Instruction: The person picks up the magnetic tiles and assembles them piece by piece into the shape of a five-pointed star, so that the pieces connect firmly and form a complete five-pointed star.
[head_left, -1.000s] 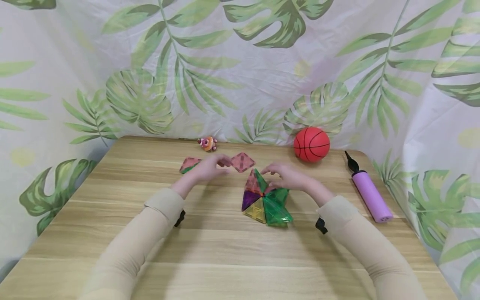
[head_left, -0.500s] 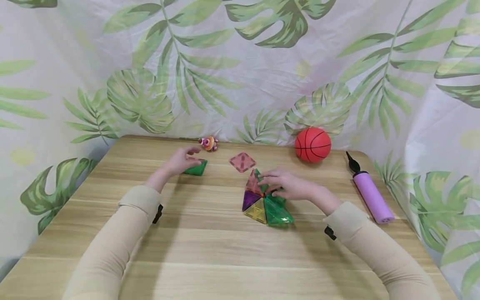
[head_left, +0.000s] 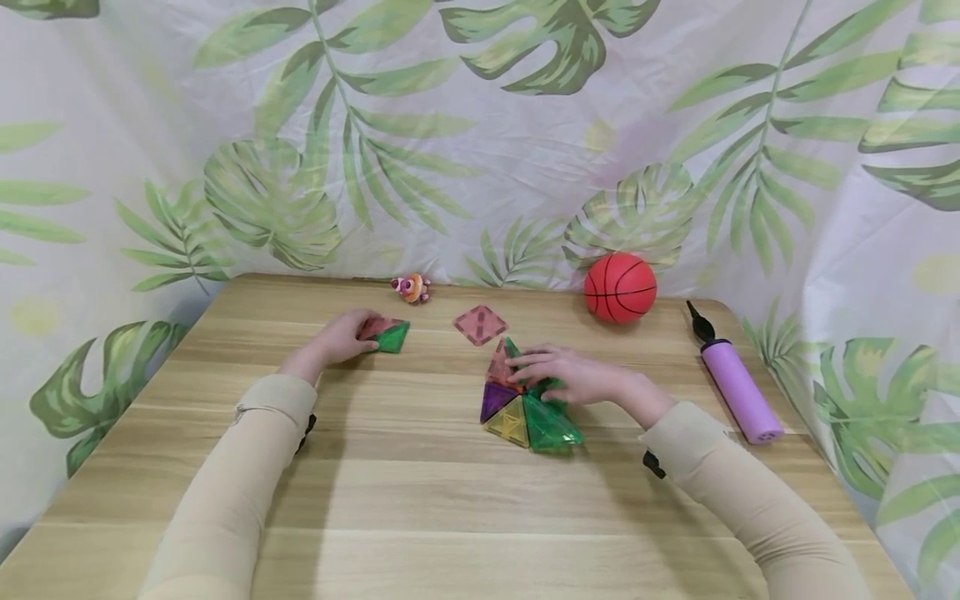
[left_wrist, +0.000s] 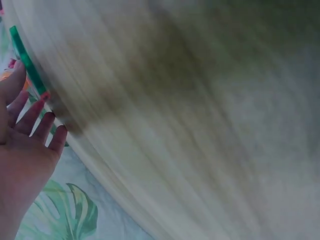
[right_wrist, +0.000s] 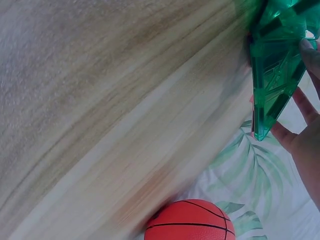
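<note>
My left hand point(head_left: 341, 337) is at the left end of a small flat pair of magnetic tiles, one red and one green point(head_left: 393, 338), its thumb on the near edge and fingers on the far side. Edge-on in the left wrist view, the green tile point(left_wrist: 29, 62) lies by the thumb and fingertips. My right hand point(head_left: 570, 374) holds a built-up group of translucent magnetic tiles, with yellow point(head_left: 511, 422), purple point(head_left: 497, 401), red and green faces. In the right wrist view, its thumb and fingertips touch the edges of a green triangular tile point(right_wrist: 274, 82). The hand hides part of the group.
A red diamond of tiles point(head_left: 481, 325) lies flat between the hands, farther back. Along the back edge stand a small pink-and-orange toy figure point(head_left: 412, 288) and a red ball with black lines point(head_left: 620, 288). A purple hand pump point(head_left: 741, 390) lies at the right.
My left hand has moved left from the middle to the red-and-green tiles and come down at their left end. My right hand has closed in on the tile group from its right side.
</note>
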